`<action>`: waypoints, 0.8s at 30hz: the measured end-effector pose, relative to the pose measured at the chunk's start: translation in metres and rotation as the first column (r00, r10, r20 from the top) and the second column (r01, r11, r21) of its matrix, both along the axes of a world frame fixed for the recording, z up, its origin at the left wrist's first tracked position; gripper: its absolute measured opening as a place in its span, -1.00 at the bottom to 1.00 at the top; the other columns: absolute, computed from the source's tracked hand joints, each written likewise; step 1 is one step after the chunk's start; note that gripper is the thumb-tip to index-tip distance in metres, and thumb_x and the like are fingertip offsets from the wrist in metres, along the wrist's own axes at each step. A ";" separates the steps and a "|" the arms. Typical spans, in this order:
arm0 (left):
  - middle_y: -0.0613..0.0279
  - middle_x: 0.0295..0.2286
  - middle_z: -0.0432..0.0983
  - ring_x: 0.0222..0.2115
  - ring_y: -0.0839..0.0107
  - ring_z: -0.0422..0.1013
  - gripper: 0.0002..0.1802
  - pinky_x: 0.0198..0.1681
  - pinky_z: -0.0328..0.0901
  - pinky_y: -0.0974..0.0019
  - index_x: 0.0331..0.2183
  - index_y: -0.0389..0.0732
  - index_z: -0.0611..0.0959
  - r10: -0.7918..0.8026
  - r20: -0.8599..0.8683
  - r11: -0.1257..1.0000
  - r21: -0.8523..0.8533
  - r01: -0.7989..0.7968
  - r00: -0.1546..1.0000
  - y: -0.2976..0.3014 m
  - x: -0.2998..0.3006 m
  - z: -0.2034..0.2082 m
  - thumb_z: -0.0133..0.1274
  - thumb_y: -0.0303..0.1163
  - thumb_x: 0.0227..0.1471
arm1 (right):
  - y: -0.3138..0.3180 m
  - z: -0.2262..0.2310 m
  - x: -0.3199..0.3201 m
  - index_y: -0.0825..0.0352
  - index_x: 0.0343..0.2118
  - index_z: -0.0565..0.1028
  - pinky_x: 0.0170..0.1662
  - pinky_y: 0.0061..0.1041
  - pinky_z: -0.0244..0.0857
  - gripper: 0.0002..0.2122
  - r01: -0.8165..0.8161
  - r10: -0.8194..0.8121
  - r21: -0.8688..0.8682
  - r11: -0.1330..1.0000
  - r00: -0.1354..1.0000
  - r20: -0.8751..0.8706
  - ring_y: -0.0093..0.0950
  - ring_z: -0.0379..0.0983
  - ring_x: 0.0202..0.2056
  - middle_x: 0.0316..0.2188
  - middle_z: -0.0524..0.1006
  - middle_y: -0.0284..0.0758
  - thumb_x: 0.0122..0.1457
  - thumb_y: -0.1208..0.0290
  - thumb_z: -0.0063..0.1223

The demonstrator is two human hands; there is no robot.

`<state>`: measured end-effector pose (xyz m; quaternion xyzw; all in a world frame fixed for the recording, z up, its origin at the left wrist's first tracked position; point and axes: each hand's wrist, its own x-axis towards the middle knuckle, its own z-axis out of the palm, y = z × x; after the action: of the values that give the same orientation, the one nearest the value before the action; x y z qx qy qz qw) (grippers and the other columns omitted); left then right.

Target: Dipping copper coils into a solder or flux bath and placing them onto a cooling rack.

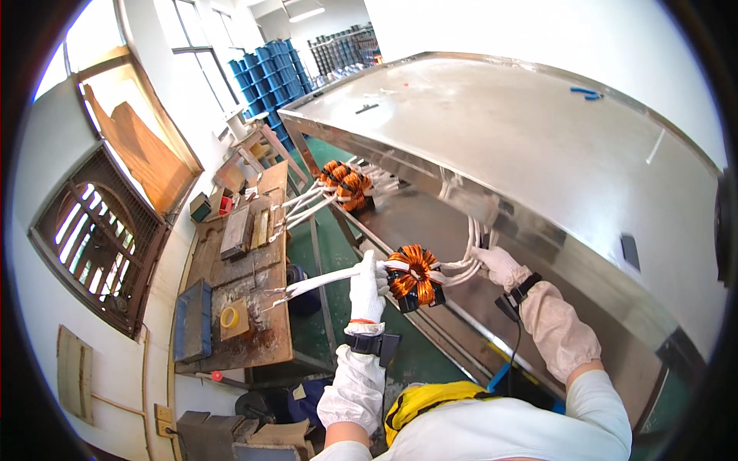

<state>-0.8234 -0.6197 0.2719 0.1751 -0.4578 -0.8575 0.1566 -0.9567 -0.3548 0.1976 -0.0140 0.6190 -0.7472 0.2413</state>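
Observation:
An orange copper-wound ring coil (413, 278) on a black base hangs between my hands, over the edge of the shelf under the steel table. My gloved left hand (368, 289) is closed around the white-sleeved leads (323, 280) on its left side; their stripped ends point toward the wooden bench. On the other side, my gloved right hand (500, 266) is closed at the white leads (461, 273), just below the table's front edge. Its fingertips are partly hidden. Farther off, several similar copper coils (346, 184) sit at the far end of the shelf, leads pointing left.
The steel table (492, 115) spans the right, with blue-handled pliers (586, 93) on top. Its lower shelf (438, 207) runs beneath. On the left stands a wooden bench (265, 323) with a blue tray (193, 319) and yellow tape roll (230, 317). Blue spools (269, 77) are stacked behind.

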 end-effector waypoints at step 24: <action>0.33 -0.55 0.35 -0.59 0.59 0.20 -0.76 -0.57 0.10 0.53 -0.34 -0.16 0.44 -0.356 -0.245 0.933 -0.153 0.326 0.902 -0.088 -0.185 -0.074 0.00 -0.19 0.15 | -0.036 -0.086 -0.116 0.30 -0.27 0.48 -0.40 -0.64 0.35 -0.84 0.395 -0.416 -0.142 0.907 0.893 -0.174 -0.65 0.42 -0.46 -0.48 0.50 -0.46 0.17 0.35 0.03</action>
<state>-1.0084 -0.7080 0.1979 -0.0344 -0.5016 -0.8612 0.0739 -1.0725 -0.3905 0.1119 0.0281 0.5900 -0.8067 0.0154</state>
